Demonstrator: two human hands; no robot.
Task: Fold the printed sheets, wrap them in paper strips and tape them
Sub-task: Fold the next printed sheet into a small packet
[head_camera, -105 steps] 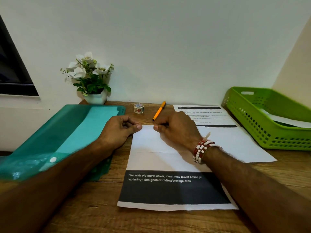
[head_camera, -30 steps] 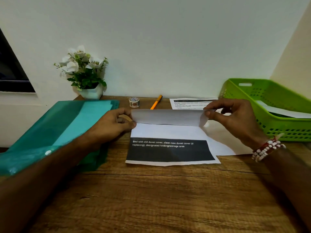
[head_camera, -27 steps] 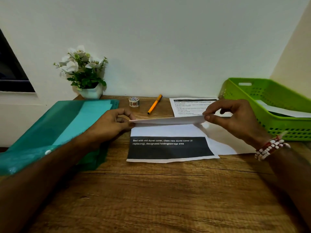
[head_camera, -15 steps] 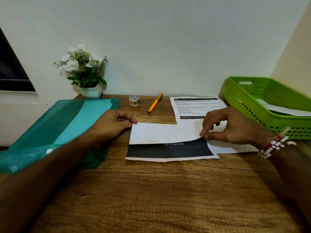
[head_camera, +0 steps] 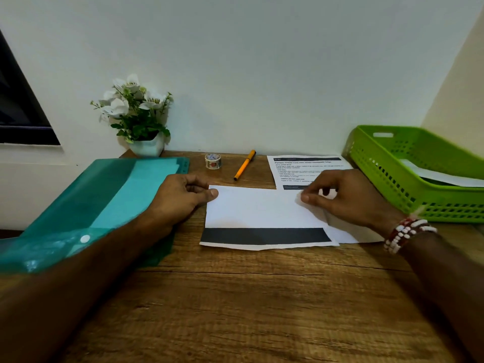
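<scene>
Nearest you, the folded sheet (head_camera: 264, 218) lies flat on the worktop (head_camera: 235, 297) between your hands, its black band showing below the flap. Your left hand (head_camera: 180, 197) pins the far left corner with curled fingers; your right hand (head_camera: 343, 195) presses fingertips on the flap's right end. If you let one side slip, I think the crease sets crooked. Another printed sheet (head_camera: 301, 169) lies under your right hand and may drag along. Beyond, the tape roll (head_camera: 212, 161) and pen (head_camera: 245, 165) stand clear; the green basket (head_camera: 419, 179) sits right.
</scene>
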